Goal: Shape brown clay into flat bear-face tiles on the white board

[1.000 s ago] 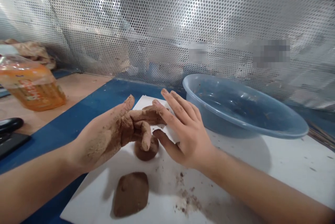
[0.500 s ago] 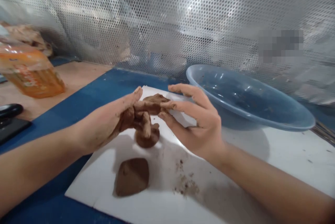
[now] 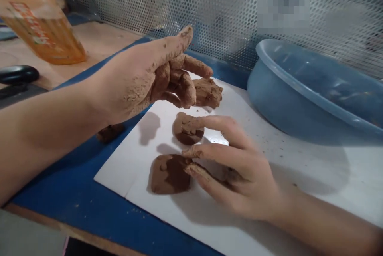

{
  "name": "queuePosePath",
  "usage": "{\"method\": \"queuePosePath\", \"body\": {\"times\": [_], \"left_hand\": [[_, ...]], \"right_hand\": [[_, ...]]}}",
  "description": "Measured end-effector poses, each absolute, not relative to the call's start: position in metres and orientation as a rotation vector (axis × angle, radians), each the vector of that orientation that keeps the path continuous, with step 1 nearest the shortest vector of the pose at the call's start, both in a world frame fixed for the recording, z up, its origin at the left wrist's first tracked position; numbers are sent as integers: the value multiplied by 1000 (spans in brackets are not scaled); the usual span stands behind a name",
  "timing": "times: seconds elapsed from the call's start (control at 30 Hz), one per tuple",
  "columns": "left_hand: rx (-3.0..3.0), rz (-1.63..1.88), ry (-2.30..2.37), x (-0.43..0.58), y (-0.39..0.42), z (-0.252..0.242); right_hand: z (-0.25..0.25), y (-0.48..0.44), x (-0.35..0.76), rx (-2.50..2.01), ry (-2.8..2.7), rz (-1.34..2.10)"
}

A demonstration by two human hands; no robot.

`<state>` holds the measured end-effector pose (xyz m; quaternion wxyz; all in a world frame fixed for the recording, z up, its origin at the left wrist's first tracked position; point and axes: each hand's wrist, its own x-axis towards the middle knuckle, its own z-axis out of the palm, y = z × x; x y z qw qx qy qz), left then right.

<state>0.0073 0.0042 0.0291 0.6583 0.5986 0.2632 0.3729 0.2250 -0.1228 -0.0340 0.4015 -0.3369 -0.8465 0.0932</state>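
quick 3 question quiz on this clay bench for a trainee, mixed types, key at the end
1. True or false: the left hand is caked with clay.
2. How many clay lumps lie on the board? A two, B three, C five.
3. Fill in: the fingertips of the ___ hand are at the nearest lump.

Key
1. True.
2. B. A further lump lies off the board, on the blue top.
3. The right hand.
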Motion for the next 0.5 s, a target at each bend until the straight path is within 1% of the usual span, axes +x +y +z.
{"method": "queuePosePath", "body": {"times": [0.23,0.33,0.4,0.5], "left_hand": [[1433,927,798,16,-10,45],[1449,863,880,18,-9,50],[1460,802,828,17,-4,49],[1486,819,690,15,3,43]], "right_hand": [[-31,-125,223,-877,-2241,237],[-29,-125,223,-905,-2274,212],[-29,-125,224,-905,-2302,189],[-29,-126,224,-914,-2305,170]]}}
